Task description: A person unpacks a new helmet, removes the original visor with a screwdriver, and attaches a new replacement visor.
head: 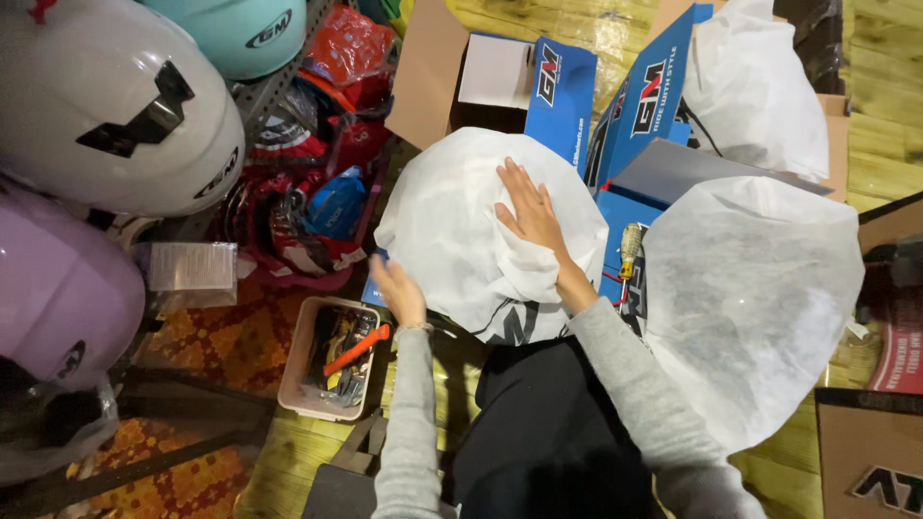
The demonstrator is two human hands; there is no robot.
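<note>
A round object wrapped in a white fabric bag [452, 226] rests on my lap in the middle of the head view. My right hand [529, 210] lies flat on top of it, fingers spread and pressing the cloth. My left hand [399, 291] touches the bag's lower left side from beneath, fingers apart. A dark patterned part of the wrapped object shows at the bag's open bottom edge.
A second white bagged object [750, 288] sits to the right, a third [755, 82] in a blue box [639, 106] behind. A screwdriver [629, 250] stands between the bags. A pink tool tray [332, 358] lies at left. White [106, 106], lilac [58, 288] and teal [240, 34] helmets sit on a rack.
</note>
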